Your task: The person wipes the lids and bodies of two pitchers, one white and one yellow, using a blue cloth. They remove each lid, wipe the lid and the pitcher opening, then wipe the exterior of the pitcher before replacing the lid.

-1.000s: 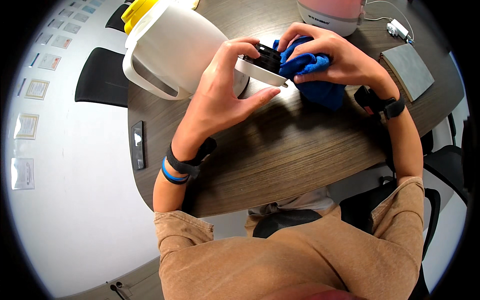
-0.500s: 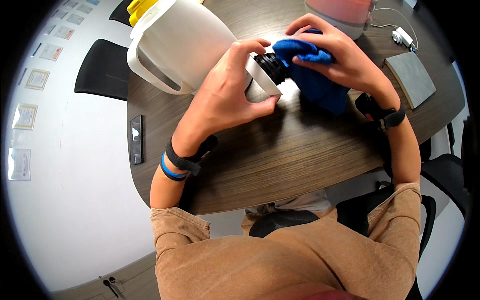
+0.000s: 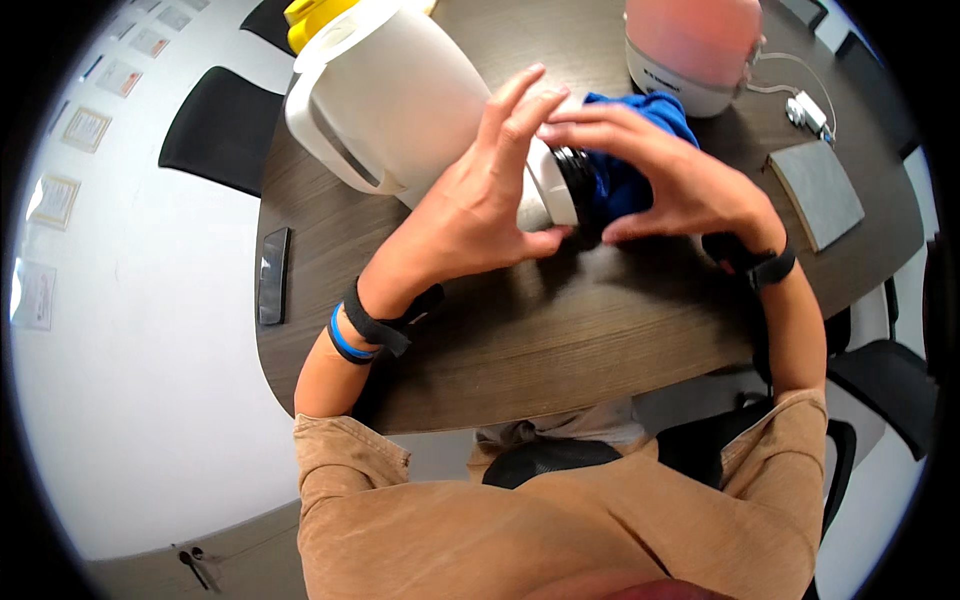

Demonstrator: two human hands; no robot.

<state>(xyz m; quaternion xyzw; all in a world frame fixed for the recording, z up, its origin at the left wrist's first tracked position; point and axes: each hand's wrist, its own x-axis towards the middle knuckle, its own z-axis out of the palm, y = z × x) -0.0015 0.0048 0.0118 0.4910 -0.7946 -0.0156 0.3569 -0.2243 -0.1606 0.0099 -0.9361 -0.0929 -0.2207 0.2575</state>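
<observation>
My left hand [image 3: 475,200] grips a short white round part with a black ribbed end [image 3: 552,185], its thumb below and its fingers above. Around the black end curves my right hand [image 3: 680,180], thumb and fingertips wide apart. A crumpled blue cloth [image 3: 622,190] lies within that curve against the black end and shows again above the fingers. How firmly the right hand holds the cloth is partly hidden. Just left of the hands stands a large white jug [image 3: 410,90] with a loop handle.
A pink and white appliance [image 3: 690,55] stands at the far right, near a white plug with a cord [image 3: 808,112]. A grey notebook [image 3: 818,195] lies at the right. A black phone-like slab [image 3: 273,277] rests by the table's left edge. Something yellow [image 3: 318,18] is behind the jug.
My right hand has come down from pinching the cloth above to curve round the black ribbed end. The white part has tilted and moved slightly nearer. The cloth is bunched up more.
</observation>
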